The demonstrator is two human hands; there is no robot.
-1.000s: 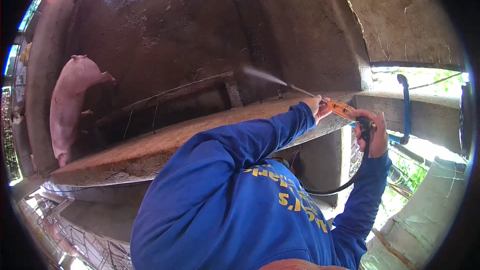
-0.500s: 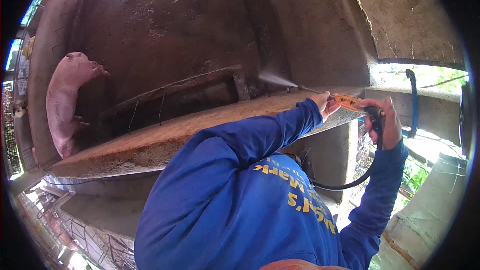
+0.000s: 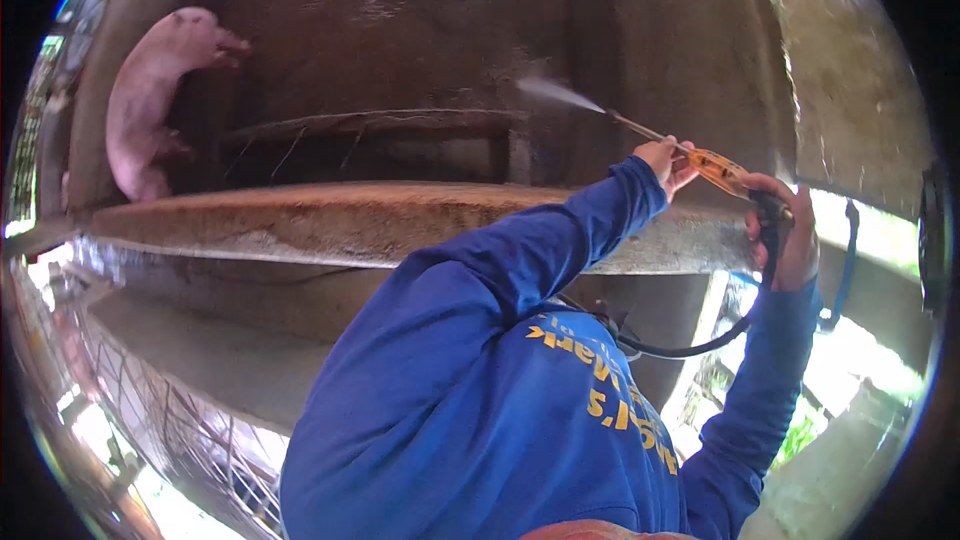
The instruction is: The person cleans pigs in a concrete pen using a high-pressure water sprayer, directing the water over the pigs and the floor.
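Observation:
Both my hands hold an orange pressure-washer spray gun point(image 3: 718, 171) out over a low concrete wall. My left hand point(image 3: 667, 162) is closed round the thin lance just ahead of the orange body. At the rear, my right hand point(image 3: 790, 235) wraps the dark handle, where a black hose point(image 3: 690, 351) joins and loops down toward my body. A white fan of water point(image 3: 562, 93) shoots from the nozzle, up and left across the pen's dark, wet concrete floor point(image 3: 420, 30).
A pink pig point(image 3: 150, 105) is at the pen's left side. The concrete wall point(image 3: 350, 205) runs between me and the pen, with a trough-like recess point(image 3: 430, 152) along its inner side. A blue pipe point(image 3: 848, 265) stands at the right. Wire mesh point(image 3: 190, 420) is at lower left.
My view has tilted, so the pig and wall sit higher in it. The nozzle has swung slightly upward, with water spraying in both frames. Both hands keep their hold on the spray gun.

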